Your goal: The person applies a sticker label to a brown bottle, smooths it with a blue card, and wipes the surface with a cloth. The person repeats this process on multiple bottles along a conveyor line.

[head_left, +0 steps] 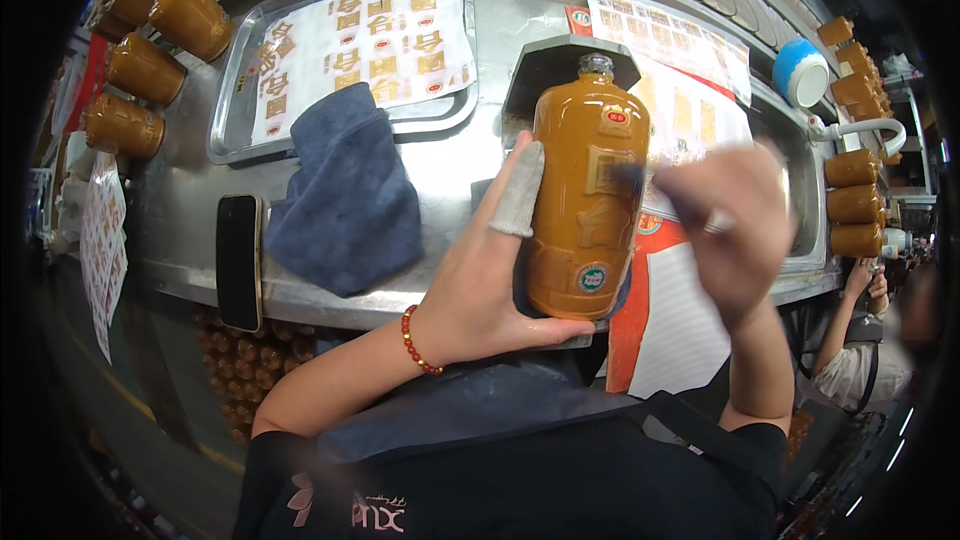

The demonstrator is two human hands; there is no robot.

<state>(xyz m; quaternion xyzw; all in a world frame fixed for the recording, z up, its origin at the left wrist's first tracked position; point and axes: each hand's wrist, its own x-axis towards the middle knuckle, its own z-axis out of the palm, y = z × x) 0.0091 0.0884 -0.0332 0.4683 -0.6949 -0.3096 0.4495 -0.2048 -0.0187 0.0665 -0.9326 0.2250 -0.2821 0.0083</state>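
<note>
A glossy amber-brown bottle (565, 200) with a clear neck leans back against a dark angular stand (528, 78). Raised panels, a small red emblem and a round green-and-white sticker mark its front. My left hand (475, 275) grips it from the left side, thumb along the base; a pale cloth sleeve (518, 195) covers one finger. Over the bottle's right side, my right hand (745, 220) is curled and smeared by motion. It pinches something dark and thin whose tip meets the raised panel; its kind is too blurred to tell.
On the left, a metal tray (222, 110) bears a sticker sheet (355, 45). A blue-grey cloth (350, 200) and a phone (239, 260) lie nearer. More printed sheets (675, 35) lie at right, beside a sink (805, 190) and blue-white container (800, 75). Brown bottles (190, 18) line both sides; another person (865, 350) is at far right.
</note>
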